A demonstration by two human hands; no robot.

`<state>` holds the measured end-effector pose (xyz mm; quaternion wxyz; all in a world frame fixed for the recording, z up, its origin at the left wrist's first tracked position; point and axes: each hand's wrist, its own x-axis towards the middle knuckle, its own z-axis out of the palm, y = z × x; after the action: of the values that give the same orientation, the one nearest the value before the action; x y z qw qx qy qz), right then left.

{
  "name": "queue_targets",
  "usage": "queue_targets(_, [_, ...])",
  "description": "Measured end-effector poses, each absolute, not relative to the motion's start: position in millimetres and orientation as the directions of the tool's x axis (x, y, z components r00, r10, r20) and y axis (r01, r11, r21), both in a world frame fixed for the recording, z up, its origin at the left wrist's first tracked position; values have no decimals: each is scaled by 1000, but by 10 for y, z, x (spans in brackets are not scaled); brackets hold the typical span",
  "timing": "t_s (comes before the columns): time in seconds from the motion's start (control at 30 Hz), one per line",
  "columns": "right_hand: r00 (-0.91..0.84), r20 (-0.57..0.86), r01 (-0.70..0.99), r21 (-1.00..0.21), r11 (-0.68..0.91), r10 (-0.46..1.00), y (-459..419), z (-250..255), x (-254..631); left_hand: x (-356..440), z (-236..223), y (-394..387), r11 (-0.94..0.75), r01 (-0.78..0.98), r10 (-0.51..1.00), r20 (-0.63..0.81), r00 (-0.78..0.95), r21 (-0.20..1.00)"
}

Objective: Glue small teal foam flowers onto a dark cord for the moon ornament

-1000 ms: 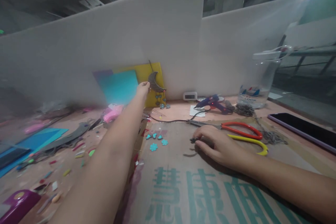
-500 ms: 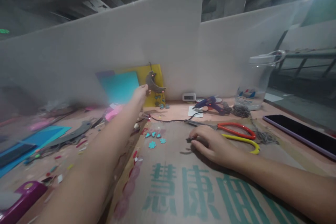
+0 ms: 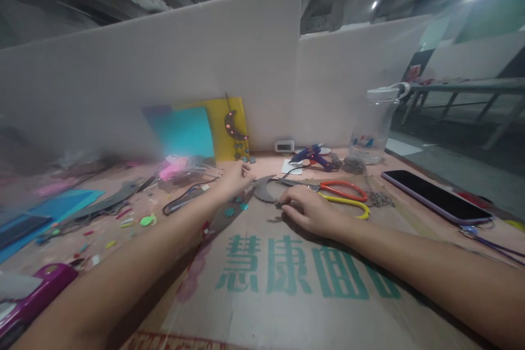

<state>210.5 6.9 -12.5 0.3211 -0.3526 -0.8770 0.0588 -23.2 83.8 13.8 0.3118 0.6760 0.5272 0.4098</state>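
1. The crescent (image 3: 263, 192) is laid near frame centre.
2. The left hand (image 3: 234, 181) is held just beside it, fingers slightly parted.
3. A dark piece (image 3: 279, 205) is pinched in fingers of the right hand (image 3: 310, 210).

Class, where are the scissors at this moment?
In the head view, the scissors lie right of centre, just beyond the right hand and nearer the viewer than the glue gun.

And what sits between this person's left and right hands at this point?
In the head view, a grey crescent shows between the left hand and the right hand; whether the left hand touches it is hard to tell.
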Motion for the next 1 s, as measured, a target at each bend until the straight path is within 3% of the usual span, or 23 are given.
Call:
queue_targets(0.13, [-515, 511, 591, -370, 717, 688, 91, -129, 2105, -39, 42, 401, -350, 494, 937, 288, 200, 796])
queue_targets(0.2, [-527, 510, 580, -369, 726, 680, 89, -128, 2108, 48, -67, 170, -476, 502, 873, 318, 369, 722])
queue_targets(0.27, [-550, 511, 558, -363, 746, 661, 73, -123, 2111, 97, -159, 14, -545, 492, 831, 357, 428, 679])
queue_targets(0.5, [-550, 484, 534, -423, 732, 681, 20, -71, 2109, 111, -190, 15, -575, 496, 804, 339, 488, 651])
queue_targets(0.8, [-454, 388, 579, -555, 597, 802, 38, -19, 2102, 106, -197, 94, -480, 400, 859, 324, 396, 781])
queue_targets(1.0, [-463, 371, 495, -645, 582, 805, 15, 23, 2104, 91, -143, 94, -430, 372, 876, 280, 393, 823])
